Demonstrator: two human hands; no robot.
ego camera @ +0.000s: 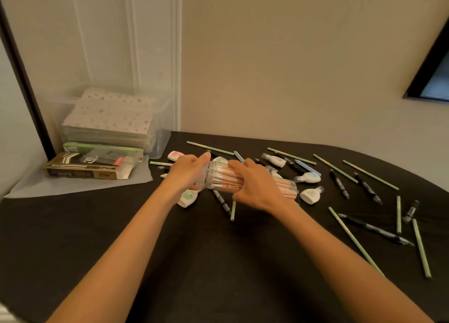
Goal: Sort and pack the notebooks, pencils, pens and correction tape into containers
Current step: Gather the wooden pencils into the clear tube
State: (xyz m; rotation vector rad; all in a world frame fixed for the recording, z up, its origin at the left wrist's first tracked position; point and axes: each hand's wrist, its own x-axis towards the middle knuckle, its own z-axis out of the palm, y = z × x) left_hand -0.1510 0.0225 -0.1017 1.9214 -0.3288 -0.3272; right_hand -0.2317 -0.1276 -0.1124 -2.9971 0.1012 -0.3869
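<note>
Watching remotely, I see a clear plastic tube of pale wooden pencils [226, 179] held sideways over the black table [194, 262], near its middle. The left hand [188, 173] curls round its 9 o'clock end, thumb on top, and the right hand [255, 189] wraps its fingers over the body. Loose green pencils [370, 175] lie scattered toward 3 o'clock.

Print on the gold box [82, 168], probably lettering, is unreadably blurred.

You hold a clear tube [211, 174] of wood-coloured pencils [230, 180] sideways, left hand [188, 170] and right hand [255, 189] gripping it. Green pencils [352, 236], black pens [374, 229] and correction tapes [311, 195] lie scattered around; notebooks [109, 118] are stacked in a clear bin [163, 140], far left.
</note>
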